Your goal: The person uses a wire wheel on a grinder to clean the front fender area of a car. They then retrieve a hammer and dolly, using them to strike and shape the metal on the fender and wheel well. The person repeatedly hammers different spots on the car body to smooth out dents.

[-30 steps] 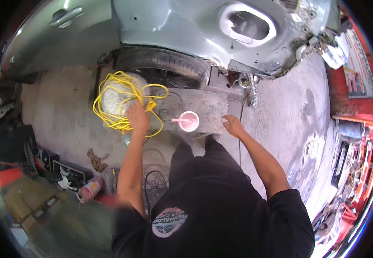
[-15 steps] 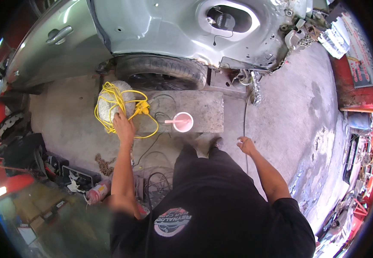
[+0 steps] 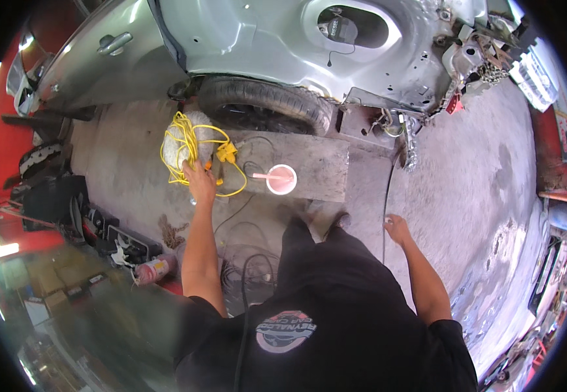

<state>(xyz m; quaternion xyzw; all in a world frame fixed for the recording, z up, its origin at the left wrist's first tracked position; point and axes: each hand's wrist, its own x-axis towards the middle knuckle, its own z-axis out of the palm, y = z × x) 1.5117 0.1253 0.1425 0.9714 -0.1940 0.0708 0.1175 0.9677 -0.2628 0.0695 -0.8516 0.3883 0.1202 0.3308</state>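
Note:
My left hand (image 3: 200, 178) has its fingers closed on a coil of yellow cord (image 3: 226, 151) lying over a round, pale fluffy pad (image 3: 170, 142); something orange shows by my fingertips. Right of it, a white cup (image 3: 281, 179) of pink stuff, with a pink stick across it, sits on a flat, worn board (image 3: 320, 161). My right hand (image 3: 395, 227) is out to the right, low beside a dark cable (image 3: 385, 205), fingers loosely curled and apart, with nothing visible in them.
A grey car body (image 3: 283, 46) with exposed metal spans the top, above a tyre (image 3: 267, 95) and a metal box (image 3: 362, 127). Black trim parts (image 3: 55, 196), a pink container (image 3: 153, 270) and a rusty chain (image 3: 171, 230) lie at left. Red fixtures line both sides.
My right hand has moved down and to the right, away from the board's edge. My left hand stays on the cord bundle, which has shifted slightly. The view has swung a little.

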